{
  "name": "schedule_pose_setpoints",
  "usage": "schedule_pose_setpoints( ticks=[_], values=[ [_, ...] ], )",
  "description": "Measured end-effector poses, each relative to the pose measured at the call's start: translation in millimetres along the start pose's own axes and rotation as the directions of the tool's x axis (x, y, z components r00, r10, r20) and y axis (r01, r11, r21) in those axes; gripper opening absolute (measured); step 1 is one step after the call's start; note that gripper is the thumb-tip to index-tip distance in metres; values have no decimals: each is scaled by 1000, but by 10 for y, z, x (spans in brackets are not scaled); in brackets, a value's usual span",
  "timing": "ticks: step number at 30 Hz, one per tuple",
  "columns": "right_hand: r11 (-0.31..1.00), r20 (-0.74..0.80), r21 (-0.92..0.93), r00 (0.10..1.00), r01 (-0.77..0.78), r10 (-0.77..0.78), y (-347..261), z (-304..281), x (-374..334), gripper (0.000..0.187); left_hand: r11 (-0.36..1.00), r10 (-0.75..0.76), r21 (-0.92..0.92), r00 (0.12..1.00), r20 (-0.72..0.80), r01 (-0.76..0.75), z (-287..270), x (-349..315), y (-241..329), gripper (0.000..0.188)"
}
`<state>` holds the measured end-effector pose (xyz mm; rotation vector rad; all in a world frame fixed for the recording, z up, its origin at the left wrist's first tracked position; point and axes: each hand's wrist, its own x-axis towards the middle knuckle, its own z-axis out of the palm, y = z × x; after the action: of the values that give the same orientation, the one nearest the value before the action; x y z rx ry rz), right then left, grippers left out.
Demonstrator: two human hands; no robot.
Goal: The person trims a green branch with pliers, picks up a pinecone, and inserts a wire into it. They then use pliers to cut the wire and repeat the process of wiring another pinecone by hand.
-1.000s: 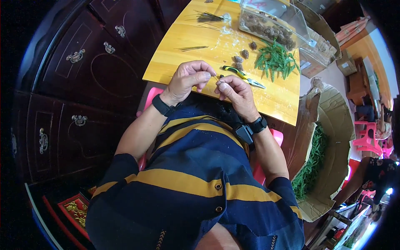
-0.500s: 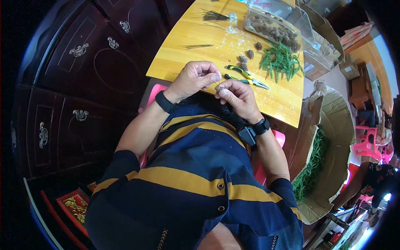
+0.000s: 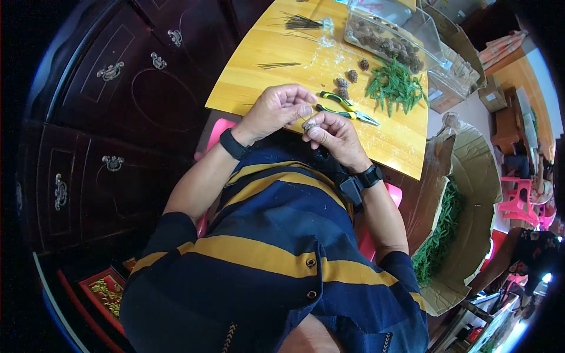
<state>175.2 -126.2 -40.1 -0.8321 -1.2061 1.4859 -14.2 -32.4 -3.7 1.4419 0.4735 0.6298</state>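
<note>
Over the near edge of the table, my right hand (image 3: 338, 136) pinches a small brown pine cone (image 3: 307, 126) between thumb and fingertips. A thin dark wire (image 3: 305, 119) runs up from the cone towards my left hand (image 3: 283, 107), whose thumb and fingers close on it. The two hands are almost touching. Just beyond them lie pliers (image 3: 348, 109) with yellow and black handles. A few loose pine cones (image 3: 352, 76) rest behind the pliers, beside a heap of green sprigs (image 3: 395, 85).
Bundled thin wires (image 3: 303, 22) and several loose wires (image 3: 275, 65) lie on the yellow table (image 3: 241, 76). At the back, a clear plastic box (image 3: 432, 59) holds many pine cones. A cardboard box (image 3: 474, 235) of greenery stands at right; dark cabinets (image 3: 94, 117) line the left.
My left index finger has lifted slightly away from the thumb. The cone has tilted a little in my right fingertips, and both hands stay in nearly the same place.
</note>
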Motion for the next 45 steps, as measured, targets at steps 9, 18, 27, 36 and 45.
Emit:
schedule_pose_setpoints(
  ticks=[9,18,27,36,45],
  values=[
    [996,-139,-78,989,48,-59,0,-8,4,15,957,133,271,988,-80,-107,-119,-32,72,10],
    [966,-221,-242,964,91,-146,71,-45,15,15,833,273,515,960,-67,-201,141,-78,170,5],
    [832,-210,-518,914,196,-346,-2,23,13,15,840,188,531,977,-98,-108,114,-82,179,6],
    [578,-94,-785,879,223,-467,-64,97,5,16,853,149,513,987,-62,-97,41,-49,46,6],
    [998,-160,64,987,30,-19,-46,11,12,16,781,331,560,944,1,-275,132,-70,145,3]
  ],
)
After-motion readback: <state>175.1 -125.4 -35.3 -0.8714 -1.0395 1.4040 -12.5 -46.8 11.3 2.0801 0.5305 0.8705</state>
